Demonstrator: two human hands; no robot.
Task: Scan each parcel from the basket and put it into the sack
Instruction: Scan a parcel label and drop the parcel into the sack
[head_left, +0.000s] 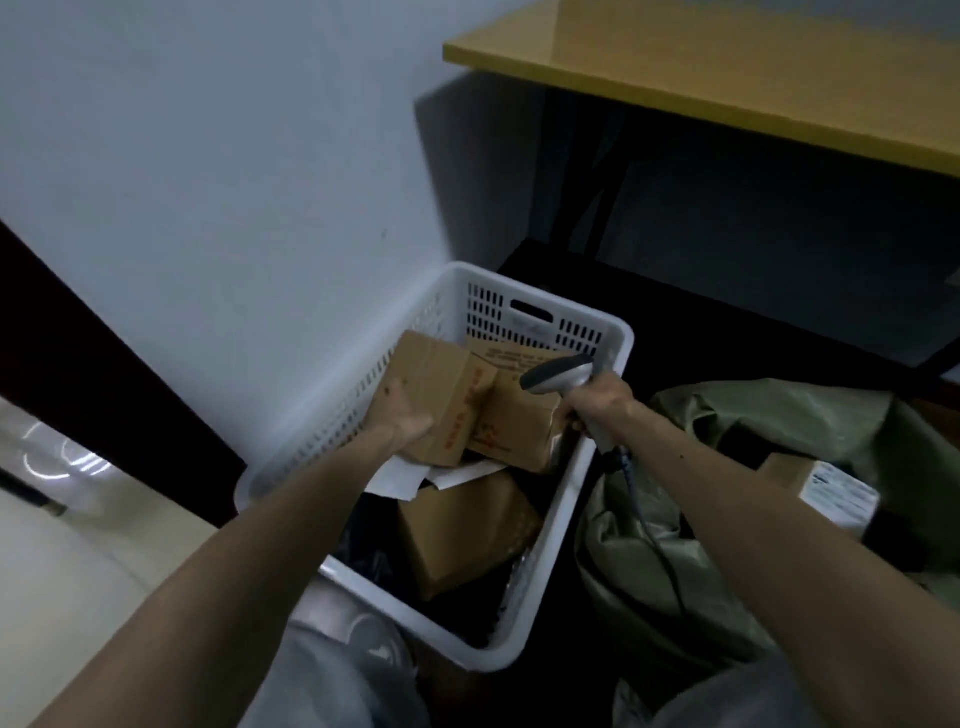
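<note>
The left hand grips a small cardboard box by its near end, over the basket toward its 12 o'clock end. The box looks light and stiff. A hold across two opposite faces should do and leaves the printed side bare. The right hand is wrapped round the scanner, at the box's 3 o'clock, nose toward it. The sack lies open at the basket's 3 o'clock. Red print on the box and black lines on the carton behind are too blurred to read.

basket: white perforated plastic | parcels: matt brown cardboard | sack: green woven cloth
</note>
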